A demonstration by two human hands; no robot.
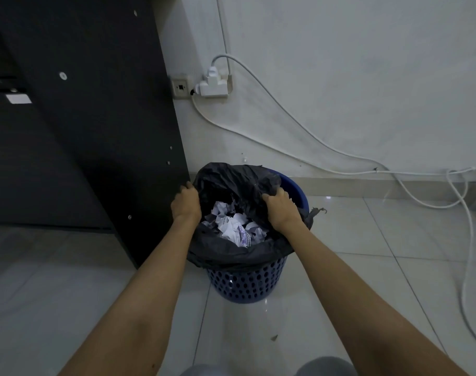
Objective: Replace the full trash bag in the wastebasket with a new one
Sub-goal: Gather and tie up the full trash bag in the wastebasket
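1. While the black trash bag (239, 251) still lines the blue perforated wastebasket (245, 283), both hands are at its mouth, one on either side, so the coming lift depends on how the two grips sit across the opening.
2. The left hand (186, 204) is at the left edge of the basket rim, fingers curled down over the bag's folded lip. It looks clamped on the plastic, though the fingertips are hidden behind the film.
3. The right hand (280, 210) is on the right side of the mouth, fingers bunched into a gathered fold of the bag. Here the plastic is already pulled inward off the rim, baring the blue wall at the far right edge.
4. The crumpled paper (235, 226) lies between the two hands, low in the bag and below the fingers, so the load sits straight beneath the line joining the grips.
5. The basket stands upright on the tiled floor (353, 267), its left side just beside the corner of the dark cabinet (109, 131) and its far edge near the wall skirting. Its long axis runs vertically.
6. Judgement: neither hand is clearly nearer. The bag still has to come free along the near edge of the rim, where it remains draped over the outside, before a straight upward pull would clear the basket.
7. The cabinet leaves little room on the left, so drawing the mouth closed towards the right hand seems the easier direction.
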